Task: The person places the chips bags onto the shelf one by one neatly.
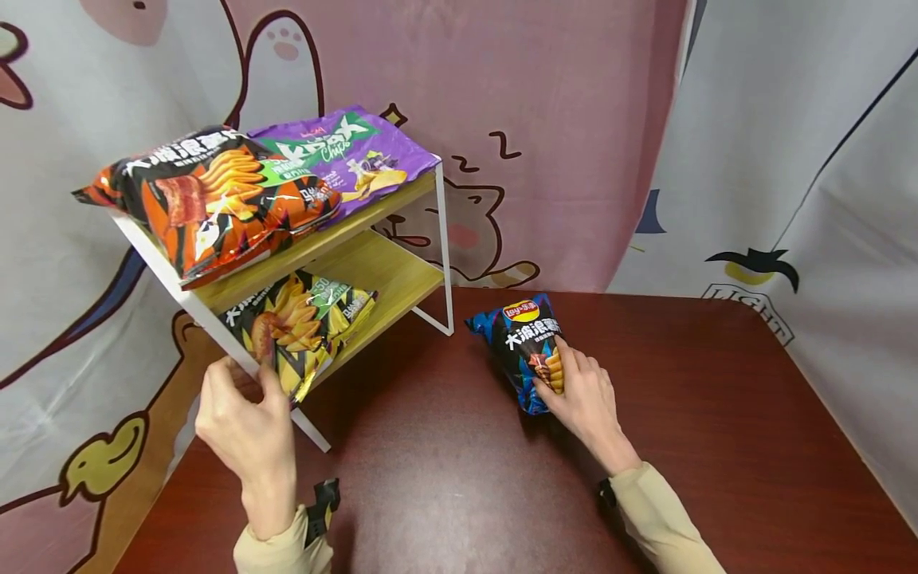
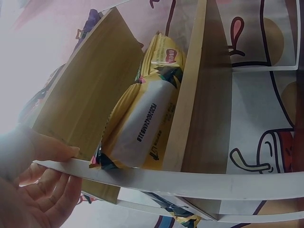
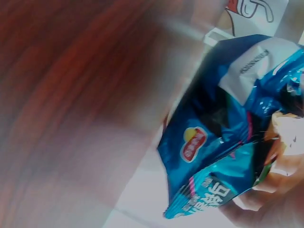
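My left hand (image 1: 247,426) grips the white front post (image 1: 218,335) of a two-tier shelf, thumb on one side and fingers behind, as the left wrist view shows. My right hand (image 1: 586,396) holds a blue and black chip bag (image 1: 522,339) by its right side, over the table right of the shelf. Its crimped end and printed back show in the right wrist view. On the lower board lies a yellow and black chip bag (image 1: 337,307), close to the left hand. An orange and black chip bag (image 1: 237,211) and a purple chip bag (image 1: 394,151) lie on the top board.
The shelf's wooden lower board (image 1: 402,267) extends right of the yellow bag. A dark red-brown table (image 1: 445,494) carries the shelf. Cartoon-printed curtains (image 1: 559,96) hang behind and at both sides.
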Demonstrator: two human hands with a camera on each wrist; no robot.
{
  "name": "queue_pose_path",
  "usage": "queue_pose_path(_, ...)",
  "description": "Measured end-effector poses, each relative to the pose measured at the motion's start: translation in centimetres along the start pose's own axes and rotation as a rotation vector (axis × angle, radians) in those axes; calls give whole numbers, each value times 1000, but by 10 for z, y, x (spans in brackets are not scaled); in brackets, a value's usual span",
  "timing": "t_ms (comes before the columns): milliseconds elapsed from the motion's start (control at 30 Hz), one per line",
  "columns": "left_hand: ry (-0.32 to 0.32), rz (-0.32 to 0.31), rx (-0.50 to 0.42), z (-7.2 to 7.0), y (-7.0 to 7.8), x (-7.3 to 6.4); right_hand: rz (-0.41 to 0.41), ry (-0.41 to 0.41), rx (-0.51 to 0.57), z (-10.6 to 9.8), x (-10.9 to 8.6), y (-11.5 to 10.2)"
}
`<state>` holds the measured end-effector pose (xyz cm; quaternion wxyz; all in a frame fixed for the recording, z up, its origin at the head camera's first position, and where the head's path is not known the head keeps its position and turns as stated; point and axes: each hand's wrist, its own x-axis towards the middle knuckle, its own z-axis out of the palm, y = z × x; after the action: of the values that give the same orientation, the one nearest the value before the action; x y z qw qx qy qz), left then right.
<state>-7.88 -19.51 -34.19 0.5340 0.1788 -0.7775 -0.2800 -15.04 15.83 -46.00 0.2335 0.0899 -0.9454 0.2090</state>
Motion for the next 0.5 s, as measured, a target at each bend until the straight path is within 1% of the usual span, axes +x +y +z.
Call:
queue_pose_path(167, 2, 2, -4, 0, 1, 0, -56, 67, 74, -8, 5, -13)
queue_pose_path(500, 4, 4, -2, 0, 0, -1, -151, 94, 236, -34, 27, -59)
